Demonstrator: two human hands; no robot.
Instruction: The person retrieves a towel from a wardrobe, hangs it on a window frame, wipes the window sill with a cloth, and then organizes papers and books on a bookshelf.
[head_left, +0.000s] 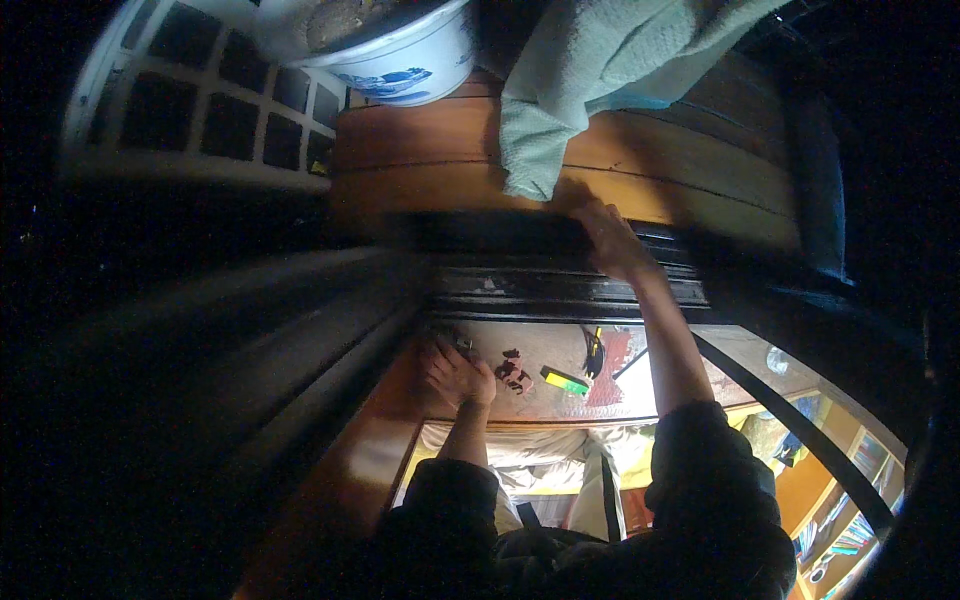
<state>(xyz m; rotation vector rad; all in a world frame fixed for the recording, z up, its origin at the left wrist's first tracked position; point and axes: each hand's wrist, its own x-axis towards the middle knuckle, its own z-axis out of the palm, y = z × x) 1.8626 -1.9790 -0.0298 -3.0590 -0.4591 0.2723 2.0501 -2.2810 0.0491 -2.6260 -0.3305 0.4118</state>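
Observation:
My left hand (459, 373) lies on the tabletop (547, 337) with its fingers apart, beside a small dark object (459, 339) partly hidden by the fingertips. Stretched forward over a dark ledge (540, 285), my right hand (616, 244) is at the near edge of a wooden plank surface (435, 176). Its fingertips are in shadow, so I cannot tell whether they grip anything. Just beyond them hangs the lower end of a pale green cloth (547, 127). Between my arms are a brown and pink piece (514, 373) and a yellow-and-green block (566, 381).
A white pot with blue painting (405, 75) stands at the far left, beside a white grid frame (206, 112). A dark cord-like item (595, 352), reddish mesh (609, 364) and a white sheet (636, 384) lie near my right forearm. A bookshelf (832, 517) is at lower right.

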